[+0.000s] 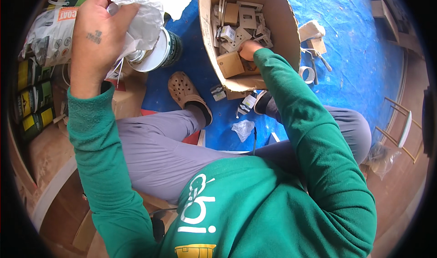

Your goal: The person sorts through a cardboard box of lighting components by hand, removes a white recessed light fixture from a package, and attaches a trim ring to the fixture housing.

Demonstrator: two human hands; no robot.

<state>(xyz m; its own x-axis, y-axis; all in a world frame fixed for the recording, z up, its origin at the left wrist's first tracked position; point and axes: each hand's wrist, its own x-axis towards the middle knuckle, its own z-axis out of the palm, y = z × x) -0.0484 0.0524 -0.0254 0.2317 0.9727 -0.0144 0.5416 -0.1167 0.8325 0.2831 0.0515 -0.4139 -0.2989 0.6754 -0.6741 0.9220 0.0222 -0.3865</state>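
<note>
My left hand [98, 39] is raised at the upper left, its thumb and fingers closed on a crumpled white plastic bag [145, 16]. At the top centre, a cardboard box [283, 30] stands with its top open. Inside are several pale electrical faceplates [247, 18] and small brown cartons [230, 65]. My right hand [249, 50] reaches in over the near right side, beside the nearest carton. Its fingers look curled in, with their tips hidden, so whatever they grip cannot be made out.
A lidded paint bucket [170, 48] stands left of the box on a blue tarp [355, 44]. Small packets [247, 102] and a clear plastic bag [243, 129] lie near my feet. To the right are a white pipe piece [307, 74] and tools. Stacked packages [36, 98] line the left.
</note>
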